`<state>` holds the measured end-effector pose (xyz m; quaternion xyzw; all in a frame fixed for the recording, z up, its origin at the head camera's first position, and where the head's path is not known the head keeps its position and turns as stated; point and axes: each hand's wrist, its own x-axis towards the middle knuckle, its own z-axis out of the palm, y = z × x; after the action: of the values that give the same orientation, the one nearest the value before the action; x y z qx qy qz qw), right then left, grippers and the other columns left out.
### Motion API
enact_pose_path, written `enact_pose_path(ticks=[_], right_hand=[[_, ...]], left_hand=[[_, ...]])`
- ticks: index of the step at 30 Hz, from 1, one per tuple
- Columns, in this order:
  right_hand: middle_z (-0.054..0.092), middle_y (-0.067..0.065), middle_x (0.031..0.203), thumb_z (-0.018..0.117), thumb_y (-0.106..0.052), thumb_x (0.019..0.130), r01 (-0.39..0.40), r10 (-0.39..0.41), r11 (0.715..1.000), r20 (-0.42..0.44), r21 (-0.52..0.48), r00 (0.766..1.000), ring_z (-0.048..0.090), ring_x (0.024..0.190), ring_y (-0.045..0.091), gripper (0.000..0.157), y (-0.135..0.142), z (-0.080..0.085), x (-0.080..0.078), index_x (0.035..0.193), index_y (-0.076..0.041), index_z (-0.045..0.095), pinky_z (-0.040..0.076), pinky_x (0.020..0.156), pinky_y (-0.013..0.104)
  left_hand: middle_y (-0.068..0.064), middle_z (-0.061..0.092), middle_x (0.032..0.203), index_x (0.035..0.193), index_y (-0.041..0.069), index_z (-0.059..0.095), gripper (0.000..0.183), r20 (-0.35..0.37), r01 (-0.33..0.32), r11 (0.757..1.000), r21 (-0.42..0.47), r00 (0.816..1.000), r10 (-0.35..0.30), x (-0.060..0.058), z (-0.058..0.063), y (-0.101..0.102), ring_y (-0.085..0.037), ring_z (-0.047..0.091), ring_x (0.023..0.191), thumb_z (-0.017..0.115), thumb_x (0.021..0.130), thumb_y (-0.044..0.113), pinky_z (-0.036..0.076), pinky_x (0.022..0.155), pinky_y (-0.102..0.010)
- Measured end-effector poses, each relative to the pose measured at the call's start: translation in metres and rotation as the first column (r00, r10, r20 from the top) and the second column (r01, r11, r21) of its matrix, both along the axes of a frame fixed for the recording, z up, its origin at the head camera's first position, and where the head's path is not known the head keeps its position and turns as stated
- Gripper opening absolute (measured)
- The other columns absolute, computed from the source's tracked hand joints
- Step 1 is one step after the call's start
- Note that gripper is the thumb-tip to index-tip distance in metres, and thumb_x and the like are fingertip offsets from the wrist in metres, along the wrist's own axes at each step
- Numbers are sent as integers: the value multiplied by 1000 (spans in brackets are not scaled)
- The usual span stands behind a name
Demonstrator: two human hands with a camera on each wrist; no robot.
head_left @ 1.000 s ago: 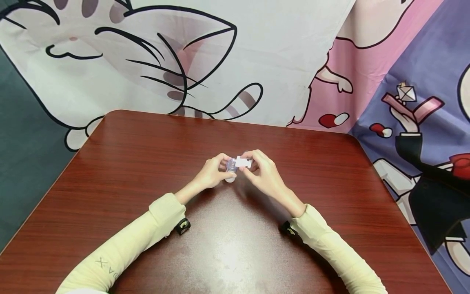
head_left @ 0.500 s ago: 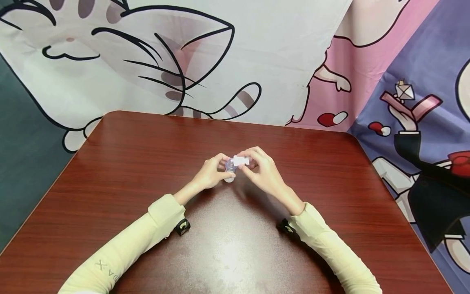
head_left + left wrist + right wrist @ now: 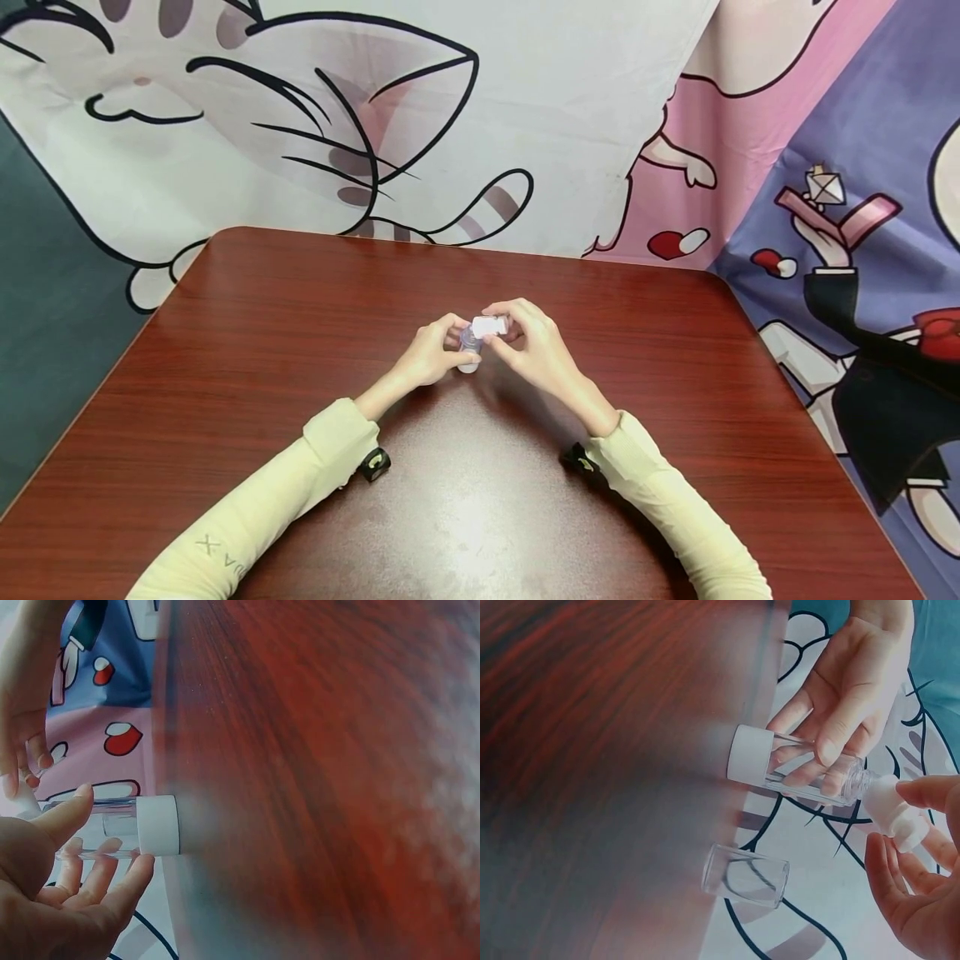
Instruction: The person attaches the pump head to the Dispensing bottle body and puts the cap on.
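My left hand (image 3: 432, 350) grips a small clear bottle (image 3: 469, 340) with a white base (image 3: 158, 825). In the right wrist view the bottle stands upright on the table, its threaded neck (image 3: 861, 782) showing. My right hand (image 3: 536, 346) pinches a white pump head (image 3: 889, 810) between thumb and fingers. It lies tilted at the bottle's mouth; whether it touches the rim I cannot tell. A clear cap (image 3: 746, 876) stands on the table beside the bottle in the right wrist view; from the head view the right hand mostly hides it.
Both hands work over the middle of a glossy red-brown wooden table (image 3: 300, 300). Behind the table hangs a cloth with cartoon figures (image 3: 570, 125), close to its far edge. A black wrist camera (image 3: 374, 463) sits under the left cuff.
My right hand has shifted slightly left and up, bringing the white pump head over the bottle's mouth. The left hand and bottle have stayed nearly in place.
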<state>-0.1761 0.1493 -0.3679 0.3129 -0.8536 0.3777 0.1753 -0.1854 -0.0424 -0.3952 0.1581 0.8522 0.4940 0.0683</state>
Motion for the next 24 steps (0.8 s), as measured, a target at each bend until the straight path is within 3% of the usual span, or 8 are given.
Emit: enact_pose_path(ticks=[13, 24], right_hand=[[65, 5, 111, 74, -10, 83, -9, 9, 1000, 34, -14, 999, 63, 85, 18, 36, -4, 2, 0, 116, -9, 61, 56, 70, 27], [66, 6, 107, 74, -7, 81, -13, 16, 999, 68, -36, 998, 66, 82, 26, 36, -6, 5, 0, 114, -7, 60, 57, 68, 34]], left_hand=[[-20, 67, 110, 117, -2, 55, 44, 9, 2, 1000, -13, 1000, -1, 2, 3, 0, -32, 66, 103, 76, 82, 13, 53, 89, -42], [-19, 68, 108, 114, -1, 56, 42, 7, -8, 1000, -8, 1000, 8, 2, 3, 1, -31, 66, 102, 77, 81, 13, 53, 89, -42]])
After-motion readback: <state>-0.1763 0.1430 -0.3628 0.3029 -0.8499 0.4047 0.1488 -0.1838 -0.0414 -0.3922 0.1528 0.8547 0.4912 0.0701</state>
